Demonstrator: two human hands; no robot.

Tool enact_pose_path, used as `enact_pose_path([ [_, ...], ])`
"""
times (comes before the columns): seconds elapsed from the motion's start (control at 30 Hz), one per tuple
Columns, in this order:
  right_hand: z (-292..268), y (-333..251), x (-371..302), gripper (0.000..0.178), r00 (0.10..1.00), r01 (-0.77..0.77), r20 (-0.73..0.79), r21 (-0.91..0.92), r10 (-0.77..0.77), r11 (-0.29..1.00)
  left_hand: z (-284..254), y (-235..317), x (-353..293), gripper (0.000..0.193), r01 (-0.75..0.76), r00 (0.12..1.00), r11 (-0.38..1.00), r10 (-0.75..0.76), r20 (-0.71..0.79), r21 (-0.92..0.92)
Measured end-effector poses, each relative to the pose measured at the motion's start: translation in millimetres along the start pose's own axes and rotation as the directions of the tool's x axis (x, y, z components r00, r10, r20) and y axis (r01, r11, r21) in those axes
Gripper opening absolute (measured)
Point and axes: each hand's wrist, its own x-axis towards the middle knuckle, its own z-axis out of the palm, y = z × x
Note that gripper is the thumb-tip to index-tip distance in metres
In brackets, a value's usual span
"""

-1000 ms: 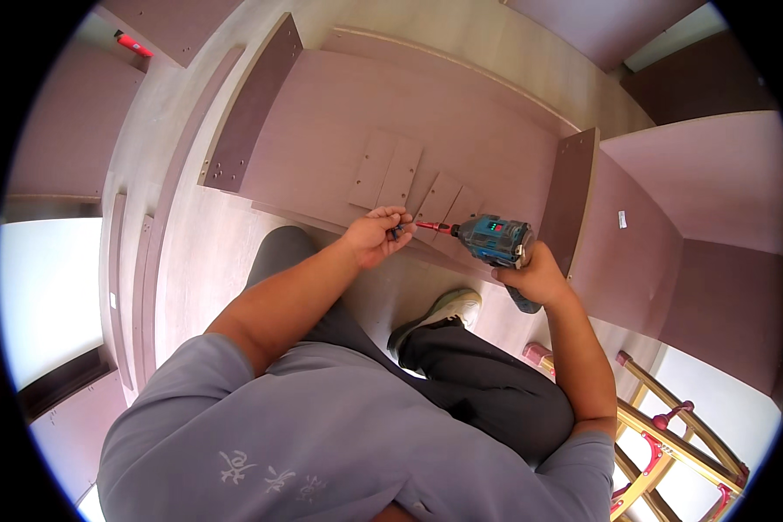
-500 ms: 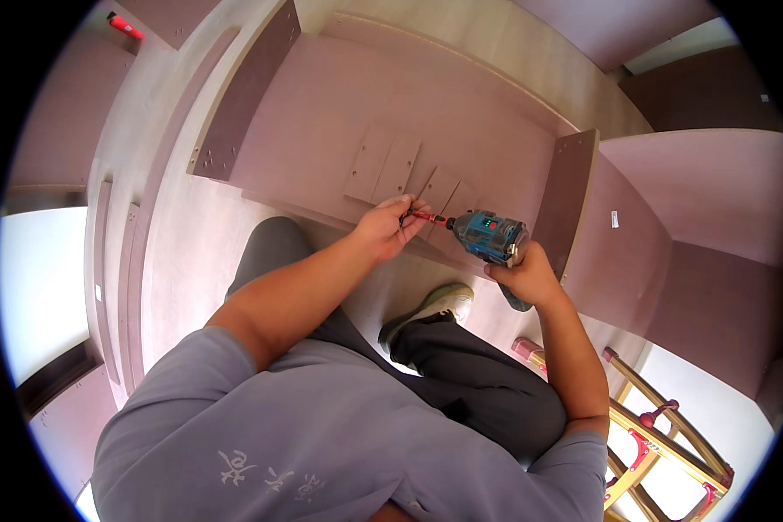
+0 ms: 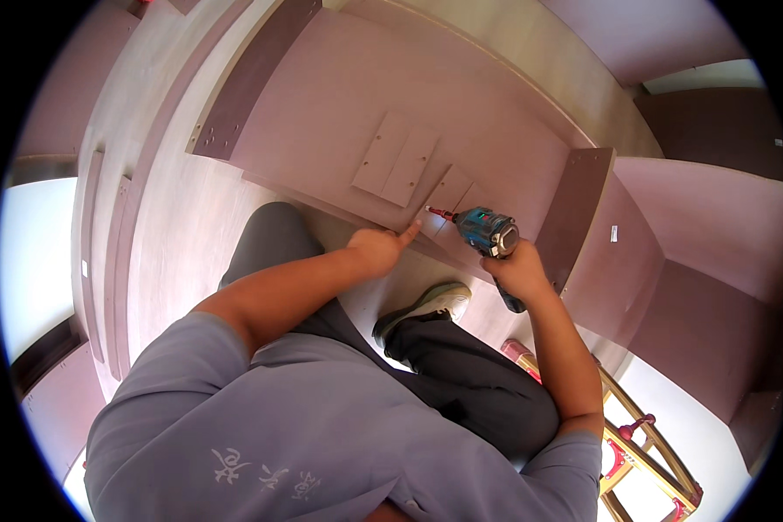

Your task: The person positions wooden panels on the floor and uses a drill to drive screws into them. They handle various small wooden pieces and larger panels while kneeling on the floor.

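1. Your drill is blue and black, and it is up over the near edge of a big pinkish-brown panel. Its red bit points left, with a pale tip.
2. Your right hand is wrapped around the drill's handle.
3. Your left hand is just left of the bit. Its pointing finger sticks out toward the bit's tip, and the other fingers are curled in. I cannot tell if they hold anything.
4. The tip is over the right pair of small boards. A bright spot shines there. I cannot tell if the tip touches the wood.
5. Just left of that pair is another pair of small boards, lying flat on the big panel. They have little round dots, too small to make out.
6. A darker side board stands at the left end of the big panel. Another side board stands at the right end.
7. Past the right end is a big open box of the same colour.
8. Your shoe is on the floor, below the drill.
9. A gold and red ladder is at your lower right.
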Motion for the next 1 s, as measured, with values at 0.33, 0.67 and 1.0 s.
enact_pose_path([
  [0.33,0.6,-86.8,9.7,0.039,0.995,0.103,0.043,-0.494,-0.094,0.863,-9.3,4.9,14.3,0.085,-0.037,0.994,0.996,0.028,0.108,0.079],
  [0.67,-13.4,-124.3,31.5,0.034,0.992,-0.024,0.094,-0.506,0.083,0.862,-48.8,9.3,0.0,0.090,-0.012,0.973,0.989,-0.023,0.232,0.148],
  [1.0,-2.0,-101.0,22.5,0.036,0.996,-0.032,0.062,-0.472,0.069,0.881,-59.2,16.3,-6.6,0.090,0.007,0.955,0.993,-0.041,0.293,0.116],
])
